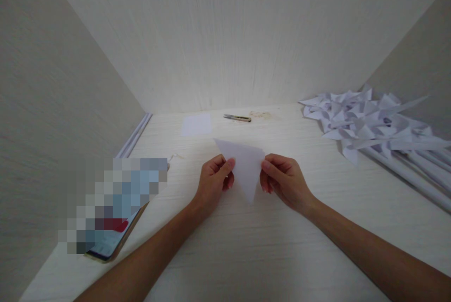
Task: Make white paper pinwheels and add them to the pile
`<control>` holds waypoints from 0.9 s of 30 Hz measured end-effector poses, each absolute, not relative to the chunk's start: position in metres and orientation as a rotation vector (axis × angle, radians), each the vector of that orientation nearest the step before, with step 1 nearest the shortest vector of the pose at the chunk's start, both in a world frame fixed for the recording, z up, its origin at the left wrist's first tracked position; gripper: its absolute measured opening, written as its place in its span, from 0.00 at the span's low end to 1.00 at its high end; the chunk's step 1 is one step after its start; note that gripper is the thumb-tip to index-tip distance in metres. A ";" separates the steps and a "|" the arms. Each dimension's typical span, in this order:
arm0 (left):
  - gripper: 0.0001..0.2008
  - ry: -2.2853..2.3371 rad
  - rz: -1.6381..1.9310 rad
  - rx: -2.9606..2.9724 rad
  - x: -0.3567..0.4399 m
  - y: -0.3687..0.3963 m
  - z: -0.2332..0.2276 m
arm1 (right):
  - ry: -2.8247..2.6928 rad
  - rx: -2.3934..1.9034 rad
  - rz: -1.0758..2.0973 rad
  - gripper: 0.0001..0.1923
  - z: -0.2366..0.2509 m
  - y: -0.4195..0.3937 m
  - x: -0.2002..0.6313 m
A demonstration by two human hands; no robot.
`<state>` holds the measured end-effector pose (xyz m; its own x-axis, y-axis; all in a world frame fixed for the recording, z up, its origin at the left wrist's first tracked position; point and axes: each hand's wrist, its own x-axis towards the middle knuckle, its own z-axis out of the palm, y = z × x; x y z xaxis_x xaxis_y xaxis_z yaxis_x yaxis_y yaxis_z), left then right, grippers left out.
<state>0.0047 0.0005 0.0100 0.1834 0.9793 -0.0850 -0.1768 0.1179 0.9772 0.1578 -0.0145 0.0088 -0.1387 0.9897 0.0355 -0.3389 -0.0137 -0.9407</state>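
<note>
Paper triangle (pixel 244 166), pinched by left hand (pixel 213 181) and right hand (pixel 283 181), points downward.

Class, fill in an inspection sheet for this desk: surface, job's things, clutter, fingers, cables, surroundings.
Surface: pale wood-grain table, with a faint stain near the back edge.
Job's things: white folded paper triangle, point downward, held between both hands.
Clutter: small snips and a paper square at the back; phone on the left; pile of paper pinwheels on white sticks on the right.
Fingers: left hand and right hand each pinch one edge of the triangle.
Cables: nothing seen.
Surroundings: pale walls on three sides.
</note>
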 end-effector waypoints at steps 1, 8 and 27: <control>0.13 0.992 1.062 1.104 0.005 0.000 0.010 | -1.078 -0.880 1.454 0.11 0.007 -0.015 0.157; 0.15 1.006 0.996 1.141 0.006 -0.001 0.009 | -0.972 -0.868 1.511 0.20 0.006 -0.015 0.157; 0.41 0.998 0.966 1.647 0.005 -0.010 0.008 | -1.150 -1.077 1.339 0.11 0.011 -0.019 0.154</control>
<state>0.0049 -0.0100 0.0078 0.3556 0.9233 0.1452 0.1750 -0.2184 0.9601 0.1540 -0.0189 0.0112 -0.0760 0.9971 -0.0090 -0.1413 -0.0197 -0.9898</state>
